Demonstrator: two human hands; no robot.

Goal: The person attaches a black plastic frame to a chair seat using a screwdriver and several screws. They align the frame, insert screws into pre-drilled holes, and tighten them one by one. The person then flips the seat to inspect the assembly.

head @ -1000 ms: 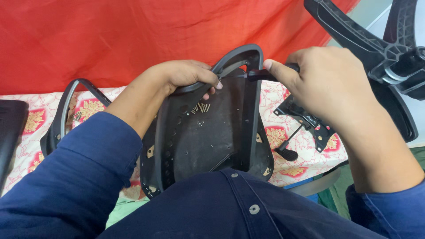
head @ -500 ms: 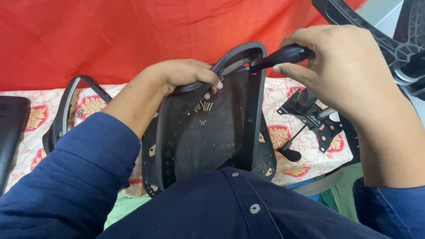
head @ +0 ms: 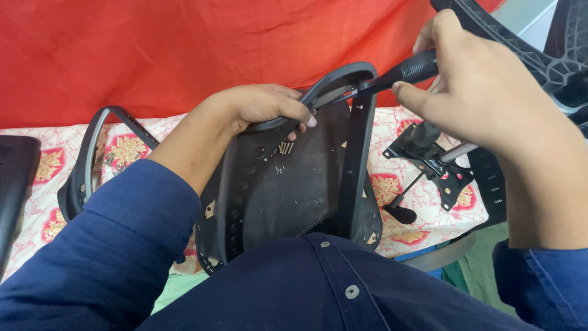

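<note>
The black seat pan (head: pixel 288 184) stands on edge against the person's lap, underside toward the camera, its long axis running from the lap up toward the red cloth (head: pixel 184 49). The left hand (head: pixel 263 107) is closed in a grip over the pan's top rim. The right hand (head: pixel 484 92), up and to the right of the pan, is clenched around a screwdriver (head: pixel 398 72). Its long axis slants down-left, tip meeting the armrest bracket (head: pixel 358 153) at the pan's upper right corner. A chair mechanism (head: pixel 432 156) lies right of the pan on the patterned worktop (head: pixel 135 147).
</note>
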